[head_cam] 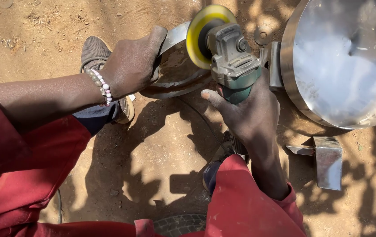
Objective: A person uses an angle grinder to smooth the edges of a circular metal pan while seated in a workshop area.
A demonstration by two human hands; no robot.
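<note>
Steel strip (175, 61), curved, rests on sandy ground, steadied by the left hand (131, 63) clasped over its rim. The right hand (251, 114) grips an angle grinder (229, 61), its yellow disc (203, 33) at the strip's edge. Grinding looks underway; how much remains is unclear.

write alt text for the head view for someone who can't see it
Seen from above, a person's right hand grips a green angle grinder with a yellow disc, while the left hand steadies a curved strip of shiny sheet metal over sandy ground. A large round steel pan lies alongside.

Sandy dirt ground (152, 153) — large shiny steel pan (341, 61), small folded steel bracket (328, 160), curved metal strip (174, 83)
</note>
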